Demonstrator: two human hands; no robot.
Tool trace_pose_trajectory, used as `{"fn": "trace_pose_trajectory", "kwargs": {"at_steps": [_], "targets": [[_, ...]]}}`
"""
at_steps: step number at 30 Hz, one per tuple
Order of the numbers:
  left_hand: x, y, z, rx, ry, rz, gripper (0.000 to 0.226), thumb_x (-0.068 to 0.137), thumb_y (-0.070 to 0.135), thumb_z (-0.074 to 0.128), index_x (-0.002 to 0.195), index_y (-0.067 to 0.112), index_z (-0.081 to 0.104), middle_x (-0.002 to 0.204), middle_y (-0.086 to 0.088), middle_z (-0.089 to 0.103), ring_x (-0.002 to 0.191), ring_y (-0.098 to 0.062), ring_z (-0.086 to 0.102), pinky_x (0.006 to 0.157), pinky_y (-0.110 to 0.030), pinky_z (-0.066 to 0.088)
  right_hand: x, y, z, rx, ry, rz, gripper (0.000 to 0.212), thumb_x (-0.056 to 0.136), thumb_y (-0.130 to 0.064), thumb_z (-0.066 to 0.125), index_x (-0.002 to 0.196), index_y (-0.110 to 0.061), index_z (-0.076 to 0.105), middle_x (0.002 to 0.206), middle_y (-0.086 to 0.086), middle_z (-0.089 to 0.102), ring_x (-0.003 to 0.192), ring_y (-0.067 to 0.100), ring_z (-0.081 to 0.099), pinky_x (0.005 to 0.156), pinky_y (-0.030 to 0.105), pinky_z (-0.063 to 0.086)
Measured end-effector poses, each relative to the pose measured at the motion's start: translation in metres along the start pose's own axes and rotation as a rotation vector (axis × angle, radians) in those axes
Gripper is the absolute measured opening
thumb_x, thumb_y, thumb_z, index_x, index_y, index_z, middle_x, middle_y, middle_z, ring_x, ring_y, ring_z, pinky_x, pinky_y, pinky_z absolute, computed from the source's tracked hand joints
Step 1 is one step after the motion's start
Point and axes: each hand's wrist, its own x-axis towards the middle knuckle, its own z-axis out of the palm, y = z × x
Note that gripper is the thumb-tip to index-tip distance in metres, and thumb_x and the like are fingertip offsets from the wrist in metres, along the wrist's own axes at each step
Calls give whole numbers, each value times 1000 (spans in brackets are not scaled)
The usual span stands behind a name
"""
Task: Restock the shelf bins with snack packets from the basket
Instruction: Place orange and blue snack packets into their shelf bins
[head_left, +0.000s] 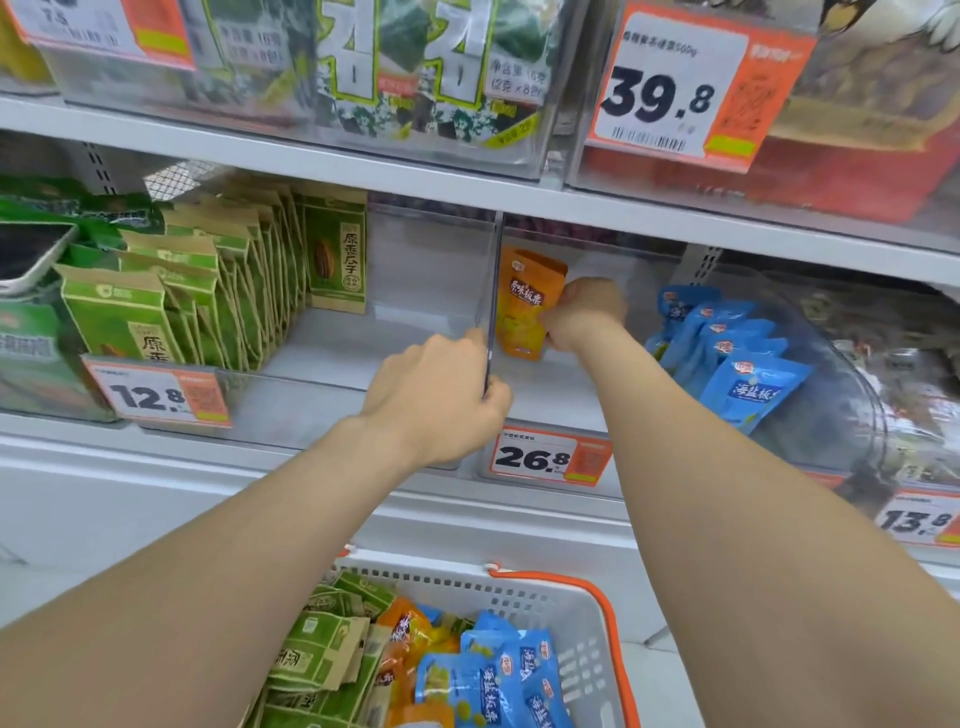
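Right hand (584, 312) pinches the orange packet (527, 304) upright, long axis vertical, deep in the middle bin (545, 395). Left hand (441, 400) grips the divider (491, 322) just left. More packets wait below in the basket (587, 618).

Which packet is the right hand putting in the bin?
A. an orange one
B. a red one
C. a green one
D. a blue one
A: the right hand grips an orange packet standing upright in the bin, next to the blue packets.
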Motion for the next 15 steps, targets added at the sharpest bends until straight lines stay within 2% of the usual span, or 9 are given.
{"fn": "trace_pose_trajectory", "kwargs": {"at_steps": [1, 3, 4, 6, 7, 8, 11, 13, 15], "targets": [[0, 0, 0, -9, -2, -4, 21, 94, 36, 47, 104, 18, 53, 84, -8, 56, 74, -38, 50, 65, -39, 41, 1, 1, 3, 4, 2, 23, 13, 88, -9, 65, 76, -15, 62, 76, -1, 61, 60, 13, 52, 45, 23, 35], [0, 1, 1, -24, -3, -20, 20, 93, 36, 47, 102, 19, 52, 84, -9, 58, 75, -39, 52, 65, -39, 44, 5, 5, 9, 24, 5, 61, 12, 88, -11, 65, 78, -16, 61, 79, 0, 60, 62, 13, 53, 46, 23, 35], [-1, 1, 1, -31, -1, -30, 19, 93, 36, 47, 100, 19, 51, 83, -8, 58, 74, -39, 53, 64, -38, 44, 5, 5, 9, 29, 7, 60, 4, 88, -11, 65, 86, -14, 65, 87, 2, 62, 72, 17, 59, 51, 24, 41], [-2, 1, 1, -43, 2, -42, 18, 94, 38, 47, 98, 21, 50, 81, -6, 57, 73, -38, 54, 62, -37, 44, 6, 5, 9, 38, 47, 96, 19, 90, -12, 66, 109, -12, 67, 99, 4, 58, 101, 23, 65, 60, 25, 43], [-2, 0, 1, -45, 3, -43, 18, 94, 39, 47, 96, 22, 49, 81, -6, 58, 73, -37, 54, 62, -36, 43, 6, 3, 10, 30, 60, 103, 22, 91, -11, 66, 113, -10, 66, 98, 3, 56, 106, 23, 65, 57, 24, 40], [-3, 0, 1, -45, 5, -42, 18, 95, 41, 47, 96, 23, 48, 82, -6, 59, 73, -37, 55, 62, -36, 43, 5, 1, 9, 30, 68, 106, 21, 91, -11, 67, 112, -9, 66, 93, 2, 56, 103, 23, 66, 51, 24, 36], [-4, 0, 0, -50, 14, -46, 20, 96, 44, 47, 94, 24, 45, 82, -6, 58, 73, -37, 55, 61, -36, 42, -2, -1, 10, 100, 51, 122, 17, 87, -15, 69, 104, -10, 68, 81, -1, 61, 68, 14, 57, 42, 23, 30], [-4, 1, 0, -53, 14, -50, 20, 97, 45, 47, 94, 25, 43, 81, -6, 57, 73, -37, 54, 60, -36, 40, -4, 1, 10, 195, 26, 149, 16, 84, -21, 73, 96, -11, 73, 85, 2, 72, 65, 12, 60, 43, 24, 37], [-4, 1, -1, -57, 14, -52, 20, 97, 45, 46, 95, 26, 43, 83, -7, 58, 74, -37, 53, 61, -36, 40, -6, 2, 9, 274, -9, 152, 18, 83, -27, 77, 92, -11, 75, 84, 3, 75, 72, 15, 69, 53, 26, 51]]}}
